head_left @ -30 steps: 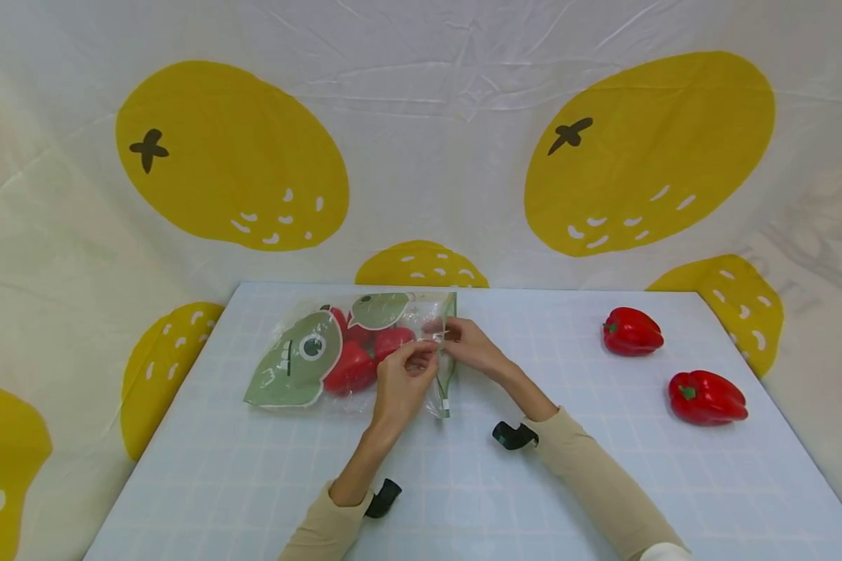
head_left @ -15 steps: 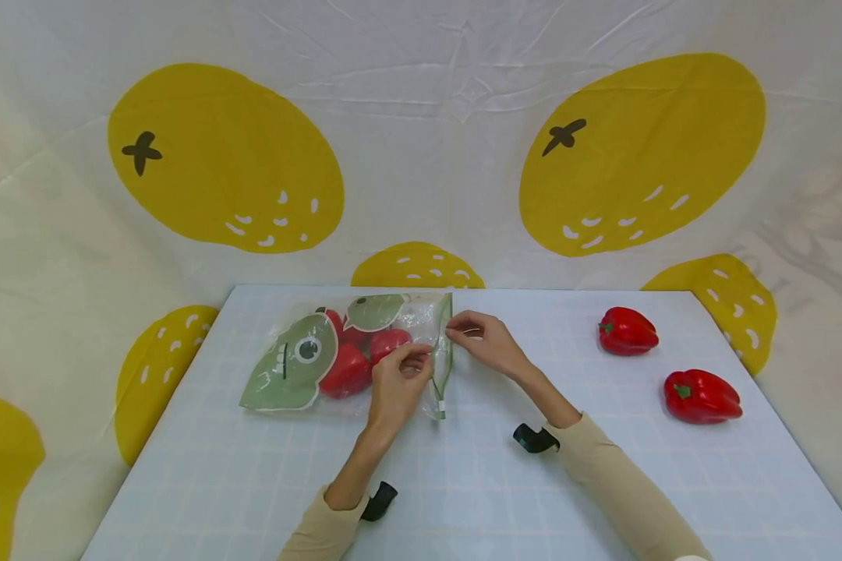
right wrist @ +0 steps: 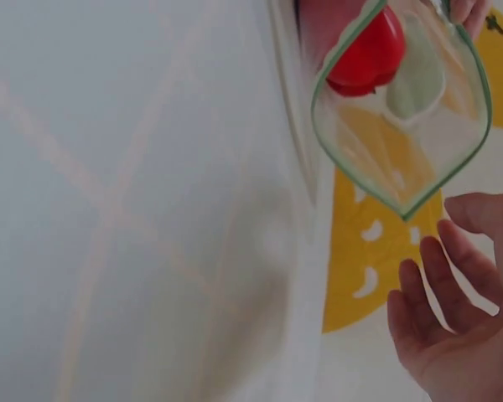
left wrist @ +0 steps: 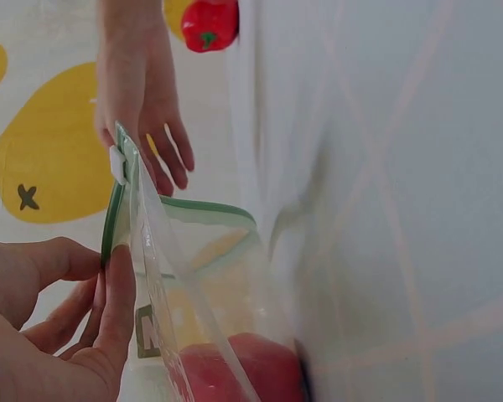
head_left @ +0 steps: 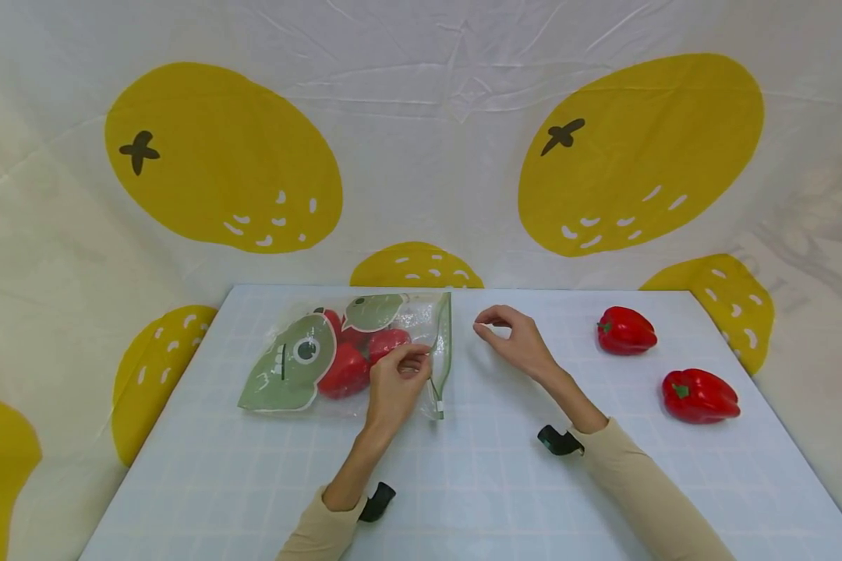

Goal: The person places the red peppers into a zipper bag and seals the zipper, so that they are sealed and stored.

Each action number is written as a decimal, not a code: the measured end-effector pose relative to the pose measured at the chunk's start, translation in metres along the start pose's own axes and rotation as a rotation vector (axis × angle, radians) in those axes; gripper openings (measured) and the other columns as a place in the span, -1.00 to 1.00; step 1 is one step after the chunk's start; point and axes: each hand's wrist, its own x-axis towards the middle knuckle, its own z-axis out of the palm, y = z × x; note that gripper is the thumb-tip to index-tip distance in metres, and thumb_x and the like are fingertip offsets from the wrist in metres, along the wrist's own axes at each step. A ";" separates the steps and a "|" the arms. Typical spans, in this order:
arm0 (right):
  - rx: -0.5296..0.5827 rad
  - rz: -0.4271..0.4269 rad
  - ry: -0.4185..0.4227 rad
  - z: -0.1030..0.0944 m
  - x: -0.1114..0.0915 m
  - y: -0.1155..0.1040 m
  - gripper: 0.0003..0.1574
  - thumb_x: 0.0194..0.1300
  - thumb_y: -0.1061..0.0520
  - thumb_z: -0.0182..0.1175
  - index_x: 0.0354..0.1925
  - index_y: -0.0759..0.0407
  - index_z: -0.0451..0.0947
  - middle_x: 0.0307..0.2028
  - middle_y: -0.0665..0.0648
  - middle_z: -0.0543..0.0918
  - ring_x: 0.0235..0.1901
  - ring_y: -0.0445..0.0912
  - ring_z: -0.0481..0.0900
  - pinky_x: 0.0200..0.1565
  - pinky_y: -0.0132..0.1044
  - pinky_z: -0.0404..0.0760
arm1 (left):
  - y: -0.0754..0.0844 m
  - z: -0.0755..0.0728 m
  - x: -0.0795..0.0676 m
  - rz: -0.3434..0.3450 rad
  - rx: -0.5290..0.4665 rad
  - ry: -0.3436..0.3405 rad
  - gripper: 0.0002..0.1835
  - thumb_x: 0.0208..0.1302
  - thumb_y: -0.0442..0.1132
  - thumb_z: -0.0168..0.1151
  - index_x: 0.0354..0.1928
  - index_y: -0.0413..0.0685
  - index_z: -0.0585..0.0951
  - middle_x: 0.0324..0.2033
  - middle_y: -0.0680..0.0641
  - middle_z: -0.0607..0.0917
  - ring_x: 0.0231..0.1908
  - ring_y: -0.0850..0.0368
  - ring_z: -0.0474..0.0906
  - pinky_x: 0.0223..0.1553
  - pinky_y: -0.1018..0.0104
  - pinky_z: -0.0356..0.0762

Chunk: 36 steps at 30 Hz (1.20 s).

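Note:
A clear zip bag (head_left: 270, 386) with green fish-like prints lies at the left of the table, with several red peppers (head_left: 344, 372) inside. My left hand (head_left: 396, 389) pinches the near side of its green-edged mouth between thumb and fingers. The left wrist view shows this grip at the green edge (left wrist: 111, 224), close to a white slider (left wrist: 117, 165). In the right wrist view the mouth gapes, its green rim (right wrist: 317, 126) spread wide. My right hand (head_left: 515, 343) hovers to the right of the mouth, fingers loosely bent and holding nothing.
Two red bell peppers lie at the table's right, one farther back (head_left: 626, 331) and one nearer (head_left: 702, 396). Behind the table (head_left: 463, 499) hangs a pale cloth (head_left: 428, 156) with yellow fruit prints. Each wrist carries a small black camera (head_left: 560, 441).
My right hand has let go of the bag's mouth and moved off to the right. My left hand keeps its pinch on the near edge, and the bag stays in place.

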 end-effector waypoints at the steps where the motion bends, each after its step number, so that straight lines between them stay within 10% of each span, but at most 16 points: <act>1: -0.004 -0.008 0.007 -0.002 -0.001 0.001 -0.79 0.36 0.14 0.37 -0.08 0.20 0.67 -0.13 0.11 0.72 -0.06 0.03 0.64 0.19 -0.01 0.59 | 0.000 0.000 0.000 0.001 0.001 0.000 -0.79 0.26 -0.38 0.42 -0.06 -0.16 0.77 -0.25 -0.09 0.79 -0.25 0.03 0.74 -0.10 0.19 0.74; 36: -0.259 -0.031 0.237 -0.082 -0.029 0.047 -0.66 0.30 0.25 0.37 0.03 0.29 0.60 0.07 0.32 0.61 0.13 0.22 0.48 0.16 0.38 0.47 | 0.000 -0.001 -0.001 -0.026 -0.012 -0.004 -0.83 0.28 -0.37 0.40 -0.10 -0.17 0.78 -0.29 -0.09 0.79 -0.28 0.05 0.73 -0.12 0.24 0.74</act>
